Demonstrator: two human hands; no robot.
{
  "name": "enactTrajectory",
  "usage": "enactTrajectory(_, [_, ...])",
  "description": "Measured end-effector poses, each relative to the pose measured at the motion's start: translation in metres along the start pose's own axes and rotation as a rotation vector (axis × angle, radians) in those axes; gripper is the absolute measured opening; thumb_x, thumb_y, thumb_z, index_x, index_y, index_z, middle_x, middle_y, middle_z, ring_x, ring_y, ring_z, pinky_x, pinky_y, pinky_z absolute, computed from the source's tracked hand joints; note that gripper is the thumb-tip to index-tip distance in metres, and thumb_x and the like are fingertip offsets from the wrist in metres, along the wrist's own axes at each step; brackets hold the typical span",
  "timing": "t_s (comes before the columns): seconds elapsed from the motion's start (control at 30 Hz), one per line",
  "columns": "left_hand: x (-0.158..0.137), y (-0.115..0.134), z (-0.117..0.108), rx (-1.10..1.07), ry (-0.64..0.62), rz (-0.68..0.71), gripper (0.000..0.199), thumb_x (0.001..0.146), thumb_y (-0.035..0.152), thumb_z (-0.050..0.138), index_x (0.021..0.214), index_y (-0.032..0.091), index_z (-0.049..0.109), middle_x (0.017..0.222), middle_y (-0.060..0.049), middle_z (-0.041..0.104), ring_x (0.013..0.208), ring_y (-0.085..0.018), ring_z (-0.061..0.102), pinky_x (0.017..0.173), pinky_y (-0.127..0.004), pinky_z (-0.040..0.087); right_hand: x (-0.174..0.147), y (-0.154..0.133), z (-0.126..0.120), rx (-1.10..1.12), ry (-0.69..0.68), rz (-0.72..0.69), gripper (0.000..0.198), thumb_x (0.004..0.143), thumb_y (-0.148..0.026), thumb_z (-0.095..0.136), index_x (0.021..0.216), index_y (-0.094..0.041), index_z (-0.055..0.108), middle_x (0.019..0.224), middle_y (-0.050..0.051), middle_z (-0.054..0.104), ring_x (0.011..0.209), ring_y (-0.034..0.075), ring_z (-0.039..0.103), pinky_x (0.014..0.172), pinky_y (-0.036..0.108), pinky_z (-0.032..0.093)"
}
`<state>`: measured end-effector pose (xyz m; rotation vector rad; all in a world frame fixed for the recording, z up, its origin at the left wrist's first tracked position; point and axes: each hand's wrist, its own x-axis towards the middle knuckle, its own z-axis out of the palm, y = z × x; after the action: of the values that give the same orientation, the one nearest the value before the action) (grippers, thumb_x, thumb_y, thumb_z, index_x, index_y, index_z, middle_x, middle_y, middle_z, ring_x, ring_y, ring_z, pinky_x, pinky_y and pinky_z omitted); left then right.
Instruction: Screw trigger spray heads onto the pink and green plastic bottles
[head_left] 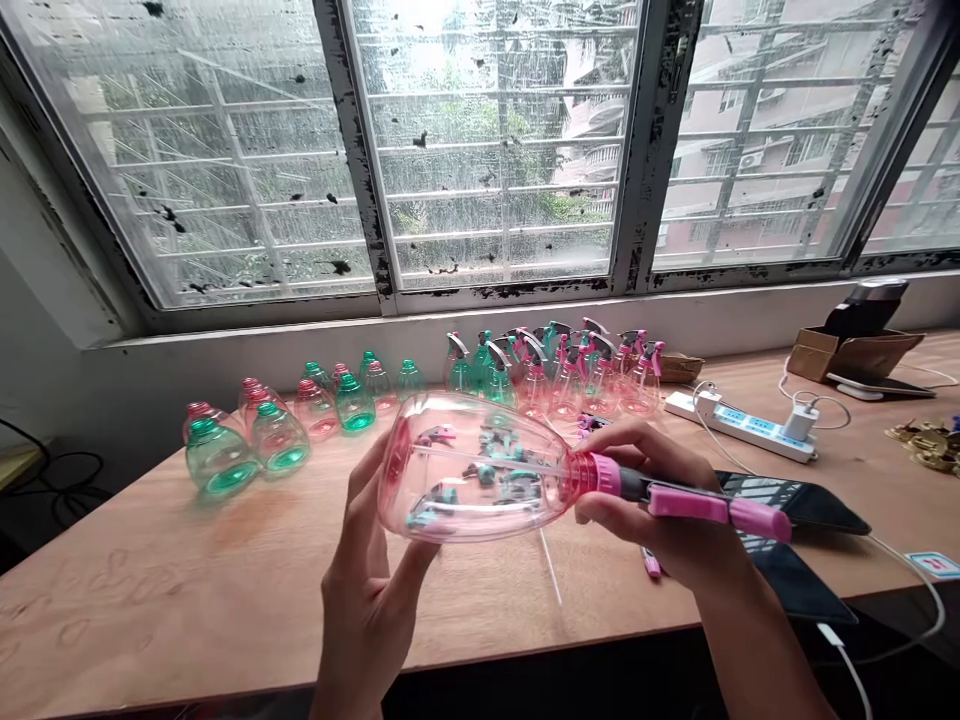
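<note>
A clear pink spray bottle (480, 480) lies sideways in the air between my hands, its base to the left. My left hand (379, 570) grips the base end, thumb below and fingers behind. Around the neck and the pink collar of the trigger sprayer (720, 505) my right hand (667, 500) is closed. A thin dip tube runs inside the bottle from the neck. Through the bottle's wall, several loose green and grey sprayer heads show on the wooden table (262, 600); a pale tube (551, 570) sticks out below it.
Capless green bottles (221, 460) and pink bottles (316, 408) stand at the back left. Several bottles with sprayers (570, 380) stand behind my hands. At the right are a power strip (742, 425), dark tablets (795, 500), cables and a cardboard box (855, 350).
</note>
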<state>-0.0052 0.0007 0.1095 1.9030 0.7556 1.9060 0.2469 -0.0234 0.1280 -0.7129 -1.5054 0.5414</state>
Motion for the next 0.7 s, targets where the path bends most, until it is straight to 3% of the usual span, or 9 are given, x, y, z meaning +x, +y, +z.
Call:
enactTrajectory(0.1, [0.000, 0.000, -0.001, 0.017, -0.012, -0.033, 0.062, 0.091, 0.028, 0.084, 0.149, 0.036, 0.063, 0.159, -0.004, 0.061, 0.150, -0.030, 0.055, 0.125, -0.043, 0.047, 0.000, -0.001, -0.001, -0.014, -0.010, -0.014, 0.027, 0.088, -0.019, 0.086, 0.105, -0.029, 0.068, 0.083, -0.004, 0.075, 0.069, 0.014, 0.072, 0.060, 0.020, 0.055])
enactTrajectory(0.2, [0.000, 0.006, 0.002, -0.049, 0.055, -0.157, 0.071, 0.078, 0.049, 0.094, 0.141, 0.029, 0.068, 0.151, -0.008, 0.068, 0.150, -0.036, 0.055, 0.130, -0.052, 0.039, 0.000, -0.006, -0.001, -0.134, -0.066, -0.064, 0.034, 0.086, -0.014, 0.088, 0.107, -0.031, 0.067, 0.083, -0.006, 0.073, 0.069, 0.013, 0.071, 0.062, 0.021, 0.054])
enactTrajectory(0.27, [0.001, 0.012, 0.006, -0.056, 0.150, -0.231, 0.062, 0.078, 0.054, 0.091, 0.131, 0.027, 0.073, 0.144, -0.008, 0.073, 0.148, -0.038, 0.056, 0.128, -0.056, 0.040, 0.000, -0.008, -0.001, -0.217, -0.091, -0.084, 0.037, 0.084, -0.012, 0.089, 0.107, -0.032, 0.068, 0.086, -0.006, 0.073, 0.070, 0.013, 0.070, 0.064, 0.022, 0.052])
enactTrajectory(0.33, [0.004, 0.016, 0.010, -0.059, 0.190, -0.234, 0.048, 0.085, 0.048, 0.088, 0.127, 0.027, 0.076, 0.143, -0.007, 0.073, 0.148, -0.037, 0.056, 0.128, -0.056, 0.041, 0.001, -0.008, 0.001, -0.245, -0.092, -0.067, 0.040, 0.084, -0.010, 0.089, 0.109, -0.032, 0.068, 0.091, -0.006, 0.075, 0.075, 0.014, 0.072, 0.067, 0.022, 0.052])
enactTrajectory(0.43, [0.008, 0.017, 0.012, -0.083, 0.156, -0.175, 0.046, 0.087, 0.039, 0.087, 0.131, 0.031, 0.077, 0.147, -0.005, 0.070, 0.149, -0.035, 0.056, 0.128, -0.051, 0.042, 0.001, -0.005, 0.003, -0.146, -0.056, -0.002, 0.040, 0.084, -0.011, 0.089, 0.110, -0.033, 0.068, 0.089, -0.006, 0.077, 0.076, 0.014, 0.074, 0.067, 0.020, 0.054])
enactTrajectory(0.57, [0.007, 0.010, 0.007, -0.057, 0.106, -0.184, 0.054, 0.084, 0.034, 0.090, 0.135, 0.031, 0.074, 0.146, -0.005, 0.071, 0.146, -0.034, 0.058, 0.128, -0.048, 0.042, 0.001, -0.001, 0.005, 0.001, 0.009, 0.053, 0.026, 0.090, -0.018, 0.084, 0.104, -0.030, 0.067, 0.078, -0.006, 0.077, 0.068, 0.014, 0.074, 0.056, 0.018, 0.051])
enactTrajectory(0.7, [0.003, 0.008, 0.004, -0.078, 0.036, -0.217, 0.062, 0.082, 0.045, 0.090, 0.138, 0.027, 0.069, 0.154, -0.009, 0.065, 0.154, -0.036, 0.049, 0.131, -0.050, 0.037, -0.001, 0.004, 0.000, -0.105, -0.091, 0.040, 0.038, 0.085, -0.017, 0.089, 0.112, -0.030, 0.067, 0.085, -0.004, 0.075, 0.072, 0.015, 0.072, 0.063, 0.022, 0.052])
